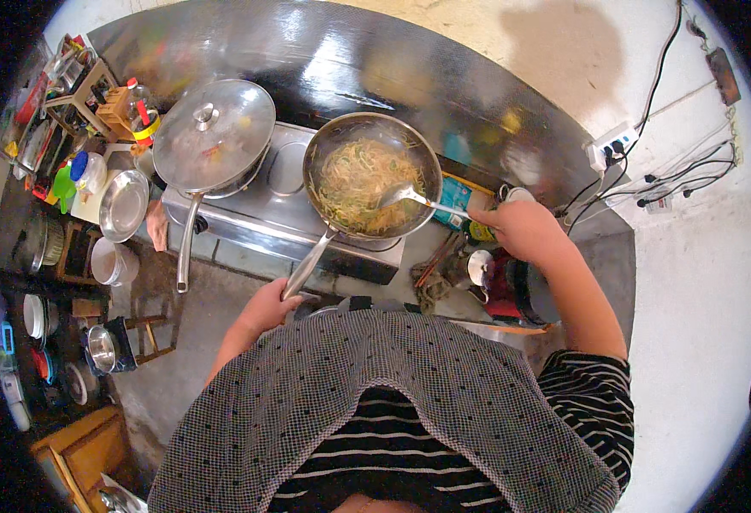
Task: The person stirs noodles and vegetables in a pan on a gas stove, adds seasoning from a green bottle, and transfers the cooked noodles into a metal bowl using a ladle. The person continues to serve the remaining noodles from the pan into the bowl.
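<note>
My left hand (269,306) is closed around the metal handle of a frying pan (407,138), which sits on the right side of a two-burner gas stove (375,258). Inside the pan lies a heap of cooked noodles or shredded vegetables (362,173) with green bits. My right hand (522,229) grips a metal spatula (446,208), its head resting against the food at the pan's right side. On the left burner stands a second long-handled pan covered by a glass lid (228,122); what it contains is blurred by the lid.
A metal bowl (124,205), a blue-lidded jar (88,168) and a red-capped bottle (138,96) stand left of the stove. To the right are a teal packet (452,200), a metal pot (472,269) and a rag (432,292). A power strip (613,146) with cords hangs on the wall.
</note>
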Demonstrator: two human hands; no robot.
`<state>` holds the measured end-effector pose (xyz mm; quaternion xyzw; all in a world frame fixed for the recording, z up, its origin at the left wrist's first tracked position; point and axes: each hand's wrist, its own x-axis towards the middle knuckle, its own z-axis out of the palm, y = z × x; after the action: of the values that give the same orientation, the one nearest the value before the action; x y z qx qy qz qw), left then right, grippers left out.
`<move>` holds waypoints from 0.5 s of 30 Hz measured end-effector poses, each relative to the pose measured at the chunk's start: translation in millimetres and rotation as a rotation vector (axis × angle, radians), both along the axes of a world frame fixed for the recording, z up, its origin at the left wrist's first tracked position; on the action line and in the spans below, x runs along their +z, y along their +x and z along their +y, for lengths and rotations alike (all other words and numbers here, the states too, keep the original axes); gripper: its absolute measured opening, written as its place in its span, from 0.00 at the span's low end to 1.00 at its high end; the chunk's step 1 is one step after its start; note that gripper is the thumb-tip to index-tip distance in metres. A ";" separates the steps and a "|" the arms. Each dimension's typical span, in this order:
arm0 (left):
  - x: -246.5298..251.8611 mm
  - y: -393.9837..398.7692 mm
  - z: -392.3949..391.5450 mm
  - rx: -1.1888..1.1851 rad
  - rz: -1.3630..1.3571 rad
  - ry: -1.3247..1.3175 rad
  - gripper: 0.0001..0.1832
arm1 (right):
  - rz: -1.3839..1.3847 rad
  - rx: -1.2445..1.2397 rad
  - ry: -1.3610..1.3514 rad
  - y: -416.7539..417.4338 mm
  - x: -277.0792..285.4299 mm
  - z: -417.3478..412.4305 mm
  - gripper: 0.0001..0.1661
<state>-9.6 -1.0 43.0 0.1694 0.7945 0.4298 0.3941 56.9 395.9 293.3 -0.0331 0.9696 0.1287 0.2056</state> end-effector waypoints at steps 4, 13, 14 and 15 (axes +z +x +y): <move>-5.8 -1.6 -2.0 -0.022 0.010 0.067 0.17 | -0.059 -0.113 -0.010 4.5 -28.9 -11.9 0.21; 15.1 -4.0 1.4 -0.015 -0.050 -0.048 0.15 | 0.110 -0.232 -0.455 2.6 -51.2 20.6 0.23; 8.5 -2.5 -0.2 -0.007 -0.049 -0.027 0.16 | 0.125 -0.248 -0.474 1.3 -40.9 27.2 0.23; -1.1 -1.9 -2.8 -0.004 -0.045 -0.008 0.16 | 0.142 -0.270 -0.496 -0.3 -34.0 34.9 0.23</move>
<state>-11.5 -3.8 41.9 0.1595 0.7868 0.4295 0.4136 56.6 430.8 259.4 0.0561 0.9790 -0.1388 0.1381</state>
